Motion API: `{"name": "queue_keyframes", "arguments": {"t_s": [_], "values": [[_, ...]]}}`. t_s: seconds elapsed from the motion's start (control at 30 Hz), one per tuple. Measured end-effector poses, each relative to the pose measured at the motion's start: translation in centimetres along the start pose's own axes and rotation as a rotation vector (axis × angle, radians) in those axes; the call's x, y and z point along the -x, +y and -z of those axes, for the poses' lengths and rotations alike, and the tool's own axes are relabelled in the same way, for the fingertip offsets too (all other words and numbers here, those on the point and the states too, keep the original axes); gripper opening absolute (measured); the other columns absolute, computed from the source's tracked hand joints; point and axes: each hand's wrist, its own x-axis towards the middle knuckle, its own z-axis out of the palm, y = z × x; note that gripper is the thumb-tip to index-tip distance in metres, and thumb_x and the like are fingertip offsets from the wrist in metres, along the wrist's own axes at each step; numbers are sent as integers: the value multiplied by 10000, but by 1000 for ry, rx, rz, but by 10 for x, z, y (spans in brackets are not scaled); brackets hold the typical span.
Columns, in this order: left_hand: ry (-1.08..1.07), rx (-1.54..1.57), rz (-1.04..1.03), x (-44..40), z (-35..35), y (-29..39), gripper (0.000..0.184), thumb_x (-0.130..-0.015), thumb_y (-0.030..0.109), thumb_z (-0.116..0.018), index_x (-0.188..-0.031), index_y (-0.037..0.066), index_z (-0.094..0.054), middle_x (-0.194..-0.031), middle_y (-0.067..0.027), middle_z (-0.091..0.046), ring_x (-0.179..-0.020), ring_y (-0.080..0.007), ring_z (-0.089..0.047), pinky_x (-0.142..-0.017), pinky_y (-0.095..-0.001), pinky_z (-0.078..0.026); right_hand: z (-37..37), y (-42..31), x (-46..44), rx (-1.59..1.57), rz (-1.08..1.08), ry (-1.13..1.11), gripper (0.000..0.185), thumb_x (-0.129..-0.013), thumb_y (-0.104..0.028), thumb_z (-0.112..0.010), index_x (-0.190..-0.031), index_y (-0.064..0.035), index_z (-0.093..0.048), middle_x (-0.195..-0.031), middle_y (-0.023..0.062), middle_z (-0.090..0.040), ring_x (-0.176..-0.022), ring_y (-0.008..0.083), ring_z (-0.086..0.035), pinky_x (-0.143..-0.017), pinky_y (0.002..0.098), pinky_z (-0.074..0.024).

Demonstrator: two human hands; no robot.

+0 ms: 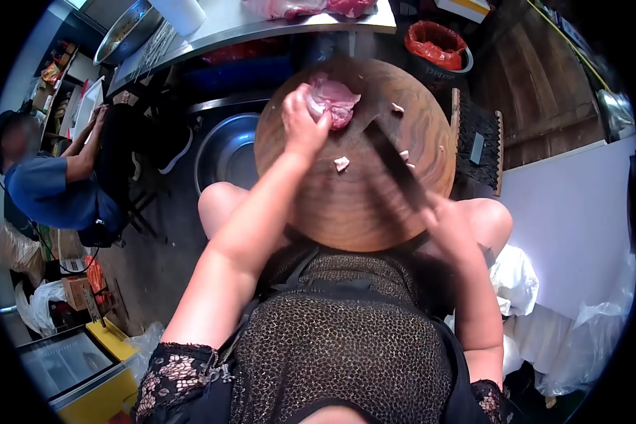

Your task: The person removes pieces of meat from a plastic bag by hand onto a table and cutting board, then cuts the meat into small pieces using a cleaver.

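Note:
On the round wooden chopping block (360, 212) lies a piece of raw meat (337, 99), pink with a pale side. My left hand (305, 124) grips its near left edge, fingers curled over it. My right hand (442, 219) is closed around the handle end of a dark-bladed knife (396, 159), slightly smeared by motion. The blade points up and left toward the meat, with a gap between them. Small white scraps, among them a fat scrap (341, 164) near the middle, are scattered over the block.
A steel basin (226, 152) stands on the floor left of the block. Behind is a metal table (261, 32) bearing more meat (290, 7). A bin with a red liner (434, 46) stands at the back right. A seated person (63, 177) is at the left.

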Motion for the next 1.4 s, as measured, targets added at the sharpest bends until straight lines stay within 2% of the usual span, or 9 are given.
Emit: {"name": "queue_keyframes", "arguments": {"t_s": [0.13, 0.23, 0.53, 0.63, 0.73, 0.93, 0.97, 1.17, 1.4], "values": [[-344, 13, 412, -26, -38, -47, 705, -715, 161, -766, -1320, 18, -433, -1205, -195, -572, -1103, -359, -589, -918, -417, -527, -19, -28, 6, 19, 16, -347, 271, -878, -227, -569, -1068, -62, -668, -891, 241, -658, -890, 386, -651, -793, 451, -510], [-486, 394, 693, -31, -42, -61, 602, -722, 16, -695, -1266, 25, -437, -1098, -149, -597, -830, -246, -681, -538, -334, -592, -27, -25, -9, -87, -55, -403, 261, -877, -230, -569, -1000, -13, -647, -864, 247, -652, -866, 398, -648, -765, 451, -500], [-519, 889, 940, -9, 43, -16, 233, -789, -19, -686, -947, 67, -537, -813, -49, -620, -682, -149, -637, -613, -270, -553, -10, 24, -34, -200, -321, -47, 280, -921, -152, -527, -1109, 44, -598, -820, 186, -674, -725, 299, -655, -684, 396, -523], [-376, 492, 199, 0, 71, 9, 196, -770, -30, -698, -854, 83, -561, -820, -21, -611, -716, -126, -588, -640, -242, -483, -8, 12, -31, -259, -398, -83, 280, -928, -159, -528, -1109, 45, -591, -801, 176, -668, -689, 278, -654, -618, 384, -518], [-273, 170, -524, 11, 101, 35, 243, -677, -50, -676, -858, 98, -610, -858, -77, -585, -800, -290, -594, -709, -371, -506, -19, 29, -35, -207, -334, -53, 279, -930, -165, -529, -1107, 43, -585, -771, 175, -656, -647, 258, -651, -560, 371, -505], [-983, 304, -300, 56, 107, 10, 314, -715, 57, -735, -1020, 127, -715, -982, -93, -675, -1012, -295, -624, -929, -388, -488, -17, 14, -31, -106, -313, 3, 287, -924, -175, -510, -1081, 54, -583, -740, 212, -657, -624, 327, -649, -612, 419, -514], [-924, 295, 32, 55, 105, 15, 281, -745, 56, -724, -1022, 103, -711, -960, -95, -683, -1014, -287, -627, -935, -393, -483, -18, 16, -31, -68, -260, 27, 299, -918, -185, -509, -1079, 56, -583, -737, 218, -655, -616, 338, -645, -630, 429, -514], [-750, -33, -122, 44, 67, 24, 480, -692, 202, -735, -1155, 114, -641, -1211, -151, -570, -1169, -344, -520, -1012, -414, -431, -21, 25, -33, 15, -187, 38, 338, -908, -214, -500, -1093, 57, -582, -861, 267, -660, -800, 394, -653, -761, 461, -505], [-730, -231, -88, 49, 48, 24, 292, -683, 175, -688, -967, 113, -668, -1033, -123, -642, -1039, -355, -580, -912, -434, -477, -16, 16, -31, 68, -219, -10, 388, -912, -215, -494, -1179, 55, -573, -1027, 294, -645, -1005, 426, -611, -887, 471, -475]]}}
